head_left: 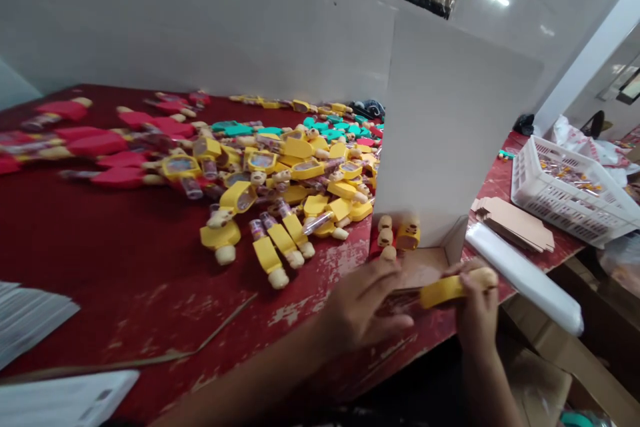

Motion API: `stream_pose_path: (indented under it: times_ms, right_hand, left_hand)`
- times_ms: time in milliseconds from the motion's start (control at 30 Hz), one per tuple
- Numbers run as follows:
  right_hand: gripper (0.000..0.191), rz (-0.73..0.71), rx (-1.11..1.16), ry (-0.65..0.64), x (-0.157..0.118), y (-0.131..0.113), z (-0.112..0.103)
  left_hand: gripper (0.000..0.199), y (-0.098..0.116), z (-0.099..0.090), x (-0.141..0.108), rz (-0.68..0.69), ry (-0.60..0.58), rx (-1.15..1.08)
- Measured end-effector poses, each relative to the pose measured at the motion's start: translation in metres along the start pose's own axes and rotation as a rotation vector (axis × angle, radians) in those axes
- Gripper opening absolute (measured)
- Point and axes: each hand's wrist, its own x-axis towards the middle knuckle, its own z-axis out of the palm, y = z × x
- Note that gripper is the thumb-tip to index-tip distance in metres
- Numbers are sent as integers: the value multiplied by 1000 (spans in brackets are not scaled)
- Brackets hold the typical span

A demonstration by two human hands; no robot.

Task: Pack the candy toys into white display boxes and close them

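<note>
My right hand (475, 307) is closed around a yellow toy (443, 291) with a cream bear-shaped head, held at the front of an open box. The box (435, 147) has a tall white flap standing up and brown cardboard inside. Several toys with bear heads (385, 237) stand in its left part, red ones and a yellow one (408, 236). At the box's front left corner is my left hand (357, 303), fingers stretched out and thumb apart. Whether it touches the box is unclear. Left of the box lies a heap of yellow toys (295, 167).
Red toys (100, 143) and green ones (240, 129) lie farther back on the red table (125, 240). On the right are a white basket (575, 193), flat cardboard pieces (515, 223) and a white plastic roll (525, 280). Paper stacks (30, 320) lie at left.
</note>
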Motion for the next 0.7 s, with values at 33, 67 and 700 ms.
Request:
stream_pose_path:
  times_ms: [33, 67, 700]
  right_hand:
    - [8, -31, 35, 162, 12, 1, -6]
    - [9, -90, 45, 308, 24, 4, -10]
    - [14, -314, -559, 174, 72, 67, 33]
  left_hand:
    - [34, -2, -4, 15, 64, 92, 61]
    - [26, -5, -7, 31, 86, 169, 103]
    - [12, -34, 24, 115, -412, -717, 401]
